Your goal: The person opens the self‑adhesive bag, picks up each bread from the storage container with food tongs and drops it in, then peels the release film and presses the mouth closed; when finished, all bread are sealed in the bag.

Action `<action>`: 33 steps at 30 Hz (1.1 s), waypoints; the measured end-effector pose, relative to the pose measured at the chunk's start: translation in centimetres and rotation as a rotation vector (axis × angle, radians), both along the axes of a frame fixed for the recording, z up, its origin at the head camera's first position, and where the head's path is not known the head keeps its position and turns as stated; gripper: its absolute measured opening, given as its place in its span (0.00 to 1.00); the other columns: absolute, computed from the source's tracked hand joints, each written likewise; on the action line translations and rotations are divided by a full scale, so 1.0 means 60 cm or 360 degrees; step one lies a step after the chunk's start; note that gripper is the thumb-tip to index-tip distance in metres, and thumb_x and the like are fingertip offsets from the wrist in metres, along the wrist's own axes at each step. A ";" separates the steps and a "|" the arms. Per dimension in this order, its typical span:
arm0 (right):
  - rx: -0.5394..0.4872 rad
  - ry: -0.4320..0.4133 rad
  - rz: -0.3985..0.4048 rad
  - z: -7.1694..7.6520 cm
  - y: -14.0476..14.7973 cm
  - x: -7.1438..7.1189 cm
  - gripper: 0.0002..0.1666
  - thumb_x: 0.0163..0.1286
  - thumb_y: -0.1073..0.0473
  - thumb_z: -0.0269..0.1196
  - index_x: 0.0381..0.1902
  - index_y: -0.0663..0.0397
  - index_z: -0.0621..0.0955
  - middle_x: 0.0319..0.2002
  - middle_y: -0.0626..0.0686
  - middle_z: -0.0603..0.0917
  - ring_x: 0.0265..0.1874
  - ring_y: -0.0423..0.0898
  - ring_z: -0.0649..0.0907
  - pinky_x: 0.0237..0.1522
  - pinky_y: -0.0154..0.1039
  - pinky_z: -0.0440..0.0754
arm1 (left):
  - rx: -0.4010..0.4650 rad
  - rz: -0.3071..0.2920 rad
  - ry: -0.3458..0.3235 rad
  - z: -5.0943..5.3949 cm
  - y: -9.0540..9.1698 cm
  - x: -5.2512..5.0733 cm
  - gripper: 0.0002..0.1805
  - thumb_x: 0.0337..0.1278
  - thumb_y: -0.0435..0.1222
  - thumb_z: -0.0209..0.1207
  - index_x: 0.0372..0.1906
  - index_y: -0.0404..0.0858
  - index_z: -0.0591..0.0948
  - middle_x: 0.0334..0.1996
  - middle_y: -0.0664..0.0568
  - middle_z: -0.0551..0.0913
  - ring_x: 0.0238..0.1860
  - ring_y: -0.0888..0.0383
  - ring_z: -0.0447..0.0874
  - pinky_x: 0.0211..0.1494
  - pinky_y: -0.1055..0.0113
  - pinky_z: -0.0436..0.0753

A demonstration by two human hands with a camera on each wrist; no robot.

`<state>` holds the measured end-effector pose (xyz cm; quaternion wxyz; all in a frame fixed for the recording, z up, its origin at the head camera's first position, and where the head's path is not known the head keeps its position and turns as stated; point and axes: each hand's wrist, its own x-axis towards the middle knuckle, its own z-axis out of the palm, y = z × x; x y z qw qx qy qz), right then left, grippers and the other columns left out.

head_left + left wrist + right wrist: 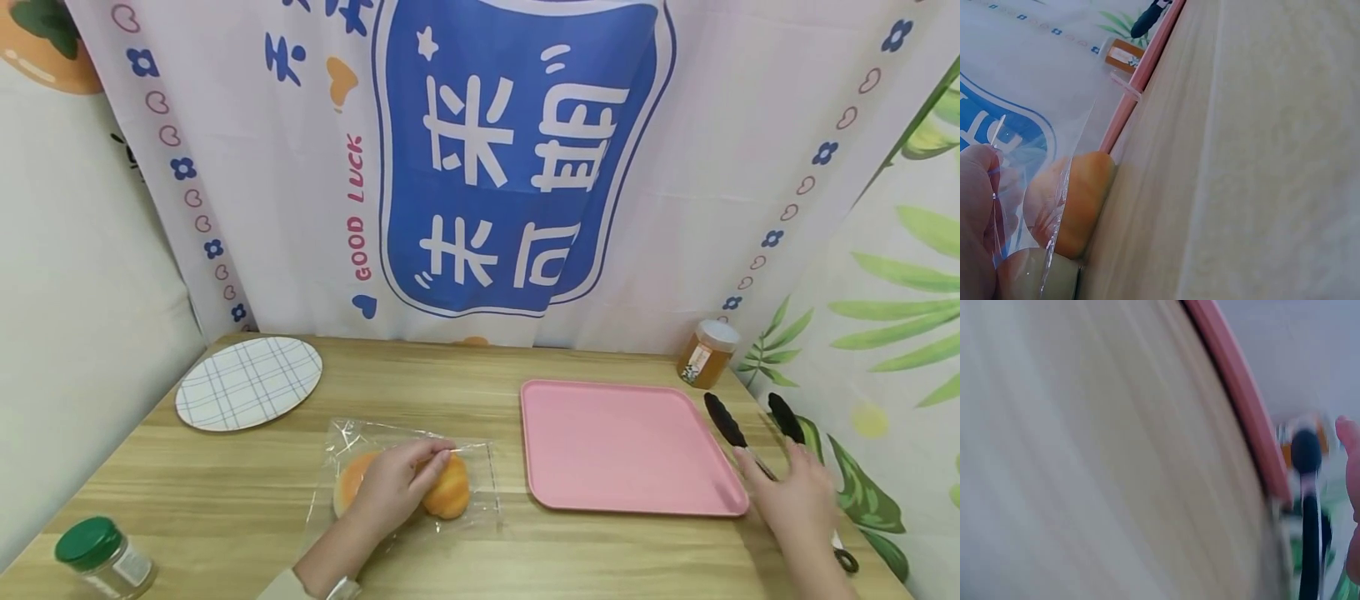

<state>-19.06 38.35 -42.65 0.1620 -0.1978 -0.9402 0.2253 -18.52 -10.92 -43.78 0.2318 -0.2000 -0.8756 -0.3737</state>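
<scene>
A clear plastic bag (483, 487) with bread inside lies on the table. My left hand (401, 483) pinches its film between thumb and fingers, above the bread. One golden bread roll (450, 490) shows right of the hand, and an orange-and-pale bun (354, 477) is partly hidden beneath it. In the left wrist view the fingers (985, 181) hold up the clear film beside the bread roll (1088, 203). My right hand (798, 500) is over black-tipped tongs (726, 423), thumb and fingers spread across the two spread arms. The right wrist view shows a gap between fingers and tongs (1311, 544).
A pink tray (615, 450) lies between the bag and the tongs. Behind the tongs stands a jar of amber contents (707, 354). A checked oval plate (251, 383) is at the back left, a green-lidded jar (105, 558) at the front left. Printed cloth hangs behind the table.
</scene>
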 end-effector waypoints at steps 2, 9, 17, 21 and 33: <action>-0.0033 0.0107 0.0114 0.005 -0.033 0.000 0.49 0.68 0.37 0.59 0.70 0.70 0.61 0.67 0.77 0.63 0.66 0.75 0.61 0.67 0.71 0.58 | 0.0006 0.0017 -0.0021 -0.001 0.002 0.000 0.05 0.60 0.35 0.63 0.40 0.46 0.86 0.36 0.59 0.90 0.41 0.60 0.89 0.46 0.64 0.88; -0.0336 0.0148 0.0521 0.013 -0.173 0.009 0.45 0.67 0.41 0.64 0.71 0.60 0.64 0.69 0.69 0.67 0.66 0.69 0.68 0.66 0.68 0.65 | 0.0036 0.0095 -0.0071 0.001 0.010 -0.003 0.05 0.61 0.36 0.63 0.40 0.45 0.86 0.36 0.58 0.90 0.40 0.60 0.89 0.43 0.66 0.88; -0.0788 0.0151 0.0861 0.004 -0.336 0.039 0.37 0.63 0.52 0.69 0.66 0.60 0.71 0.61 0.62 0.78 0.57 0.57 0.80 0.62 0.49 0.80 | 0.0050 0.0199 -0.0153 0.005 0.024 -0.006 0.08 0.65 0.40 0.60 0.42 0.44 0.86 0.39 0.56 0.90 0.41 0.58 0.89 0.42 0.64 0.88; -0.1086 0.0096 0.0968 -0.006 -0.391 0.061 0.35 0.61 0.55 0.70 0.63 0.61 0.73 0.56 0.62 0.81 0.52 0.53 0.83 0.52 0.32 0.84 | 0.0046 0.0260 -0.0168 0.006 0.028 -0.008 0.09 0.67 0.42 0.58 0.43 0.45 0.86 0.41 0.54 0.90 0.44 0.53 0.89 0.46 0.57 0.88; -0.1638 -0.0440 0.1028 -0.035 -0.468 0.076 0.32 0.69 0.53 0.62 0.61 0.73 0.70 0.45 0.61 0.85 0.34 0.44 0.86 0.34 0.41 0.89 | 0.0121 0.0395 -0.0257 0.013 0.042 -0.006 0.09 0.66 0.43 0.59 0.42 0.44 0.86 0.37 0.51 0.90 0.40 0.53 0.90 0.39 0.57 0.88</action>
